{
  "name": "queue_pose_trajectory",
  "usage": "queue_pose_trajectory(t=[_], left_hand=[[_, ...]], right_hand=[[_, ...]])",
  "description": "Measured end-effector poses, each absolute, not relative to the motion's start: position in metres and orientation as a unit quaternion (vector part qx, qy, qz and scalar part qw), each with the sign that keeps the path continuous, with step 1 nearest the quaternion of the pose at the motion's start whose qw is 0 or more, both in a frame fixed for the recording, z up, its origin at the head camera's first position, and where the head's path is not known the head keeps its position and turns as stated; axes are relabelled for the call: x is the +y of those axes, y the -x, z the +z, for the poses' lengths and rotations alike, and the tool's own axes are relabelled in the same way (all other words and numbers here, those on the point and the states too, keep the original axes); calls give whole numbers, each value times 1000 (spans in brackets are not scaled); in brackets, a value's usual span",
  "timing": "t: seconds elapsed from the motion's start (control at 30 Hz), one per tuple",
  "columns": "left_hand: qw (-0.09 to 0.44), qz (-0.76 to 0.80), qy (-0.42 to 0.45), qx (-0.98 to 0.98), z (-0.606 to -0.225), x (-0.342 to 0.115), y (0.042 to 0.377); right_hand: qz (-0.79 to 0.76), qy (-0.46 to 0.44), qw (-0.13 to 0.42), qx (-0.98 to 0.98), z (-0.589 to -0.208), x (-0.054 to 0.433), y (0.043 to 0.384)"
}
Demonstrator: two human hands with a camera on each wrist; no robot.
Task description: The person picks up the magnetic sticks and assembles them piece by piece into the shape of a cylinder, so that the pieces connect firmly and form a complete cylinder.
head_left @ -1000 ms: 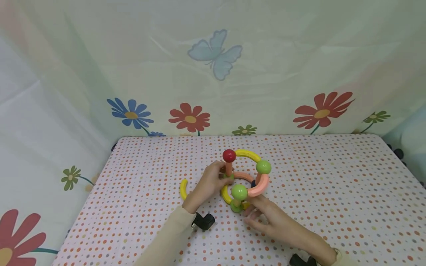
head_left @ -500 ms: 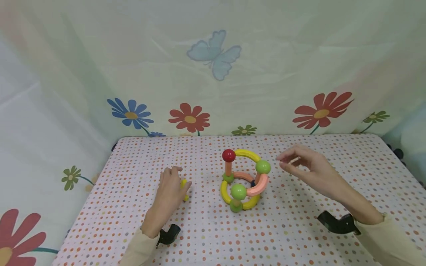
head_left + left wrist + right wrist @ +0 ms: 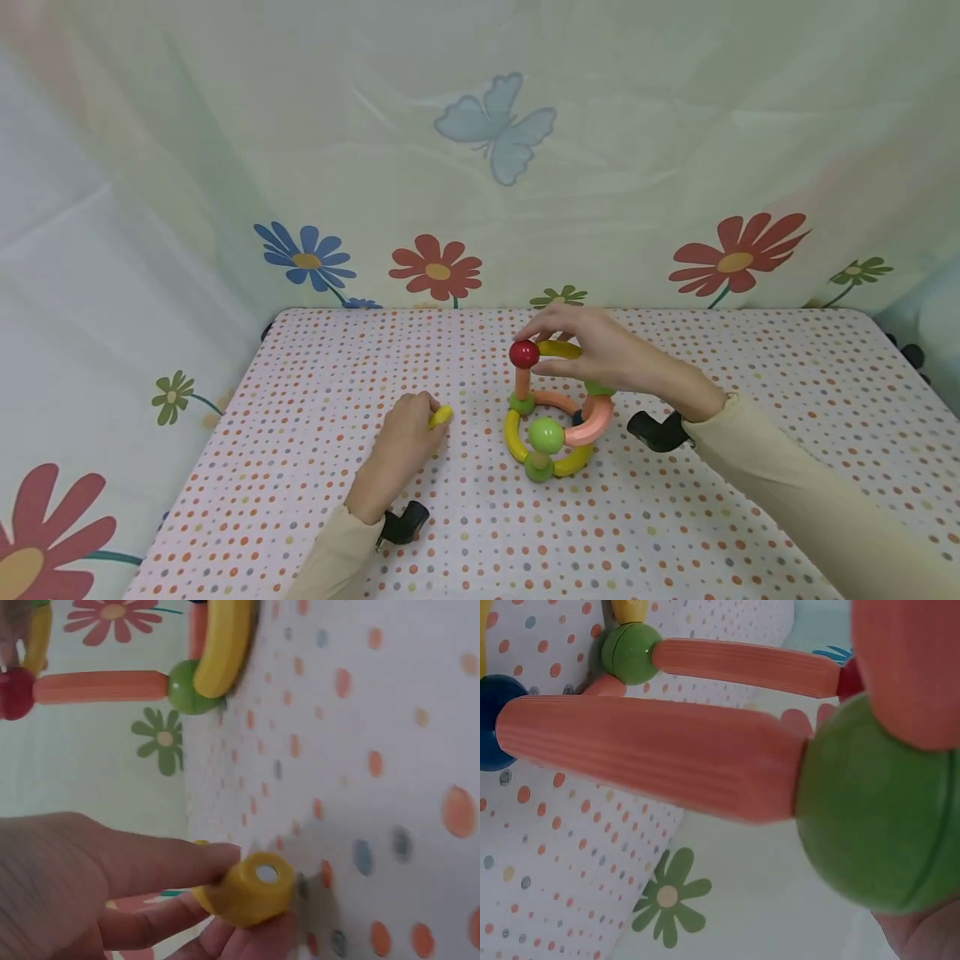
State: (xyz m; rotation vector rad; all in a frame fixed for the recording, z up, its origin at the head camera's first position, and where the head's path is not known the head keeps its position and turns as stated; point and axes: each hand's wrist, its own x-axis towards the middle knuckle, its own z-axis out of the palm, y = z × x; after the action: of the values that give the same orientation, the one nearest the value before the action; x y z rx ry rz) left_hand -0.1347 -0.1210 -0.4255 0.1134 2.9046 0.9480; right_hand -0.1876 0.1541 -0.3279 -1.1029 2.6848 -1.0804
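Observation:
My left hand point(image 3: 401, 442) pinches a curved yellow magnetic rod point(image 3: 441, 416) just left of the toy structure. In the left wrist view, a round metal disc shows in the end of this rod point(image 3: 251, 900). My right hand point(image 3: 615, 350) reaches over the structure's top, with fingertips and thumb around the red ball point(image 3: 524, 354). Beneath the same hand runs the upper yellow arc point(image 3: 558, 348). A green ball point(image 3: 546, 435) and a pink arc point(image 3: 592, 421) form the near side of the top. In the right wrist view, an orange upright rod point(image 3: 652, 754) meets a large green ball point(image 3: 877, 825).
The structure's lower ring has a yellow arc point(image 3: 513, 435), a green ball point(image 3: 538, 467) and a dark blue ball point(image 3: 499, 724). All stands on a dotted tablecloth point(image 3: 480, 533). A flowered curtain point(image 3: 637, 167) hangs behind the table's far edge.
My left hand has left the structure, picked up the loose yellow rod and brought it slightly right. My right hand swung out to the right, then came back over the top to the red ball.

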Motion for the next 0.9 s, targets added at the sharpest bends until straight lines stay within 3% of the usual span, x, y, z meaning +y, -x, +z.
queue_pose_trajectory(t=[0.27,0.5,0.77,0.9], left_hand=[[91,450,-55,886,-388,-104,145],[91,477,-71,871,-355,-83,150],[97,476,-91,869,-355,-80,155],[128,528,-107,833,-358,-87,159]], right_hand=[[-364,349,18,863,-333,148,189],[-370,347,24,862,-334,147,188],[-374,343,23,861,-334,147,188],[-368,335,-5,867,-330,150,183]])
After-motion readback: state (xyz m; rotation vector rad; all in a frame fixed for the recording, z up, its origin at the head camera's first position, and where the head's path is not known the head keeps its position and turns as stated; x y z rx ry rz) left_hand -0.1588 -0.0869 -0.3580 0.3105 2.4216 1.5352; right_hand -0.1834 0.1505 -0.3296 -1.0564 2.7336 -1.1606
